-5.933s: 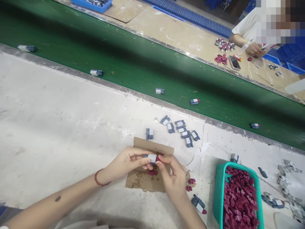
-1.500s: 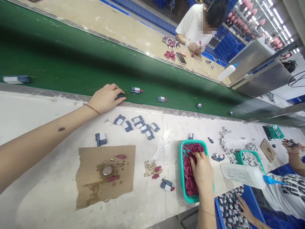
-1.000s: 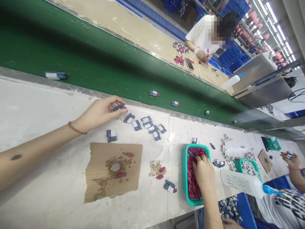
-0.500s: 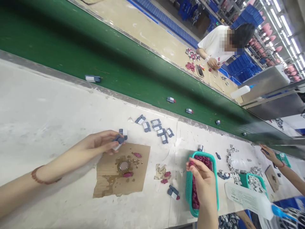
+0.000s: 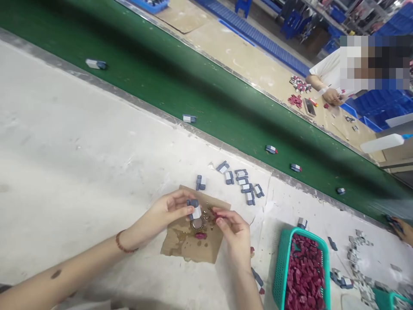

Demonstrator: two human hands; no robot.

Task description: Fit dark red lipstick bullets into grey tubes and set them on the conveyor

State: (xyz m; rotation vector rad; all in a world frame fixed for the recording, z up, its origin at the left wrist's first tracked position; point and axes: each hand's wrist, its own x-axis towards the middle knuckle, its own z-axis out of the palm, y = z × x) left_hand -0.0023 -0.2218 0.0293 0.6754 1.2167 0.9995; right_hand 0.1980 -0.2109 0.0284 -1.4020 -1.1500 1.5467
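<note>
Take the cardboard as your marker; everything here is placed from it.

Far up-left of it, 1 grey part rides the green belt, and another sits on the belt straight above it.

Your left hand hovers over the cardboard's upper left edge, fingers pinched shut on a grey-and-white block held tilted, just above the glue puddle in the middle of the sheet. 1 red piece lies on the cardboard just below that puddle.

Your right hand is at the cardboard's right edge, thumb and forefinger closed on a small red cap. Cap and block are near each other but not yet joined, so by my reading this unit is only half made: both pieces are picked, the fitting is left.

Just above the cardboard lies 1 loose block, and up-right of it a cluster of about 6 more waits on the bench. Further up-right, 3 capped units are on the belt, which look finished.

Right of the cardboard, the teal basket is full of red caps, so plenty of stock is left. Far up-right, across the belt, another person works at their own bench.
</note>
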